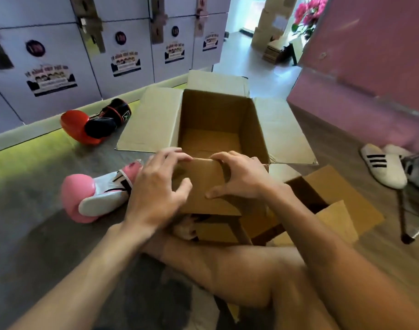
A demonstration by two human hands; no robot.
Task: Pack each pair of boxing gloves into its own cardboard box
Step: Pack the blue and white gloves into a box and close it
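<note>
Head view: left hand [156, 186] and right hand [241, 178] both grip the near flap of the empty brown cardboard box [218, 129]; pink-and-white boxing glove [96, 194] lies left of it, red-and-black boxing glove [94, 122] beyond; box-opening step, probably; next, load one pair

I see a brown cardboard box [218, 129], a pink-and-white glove [94, 196], a red-and-black glove [94, 122], white slippers [384, 165] with black stripes, and a pink wall [370, 55].
</note>
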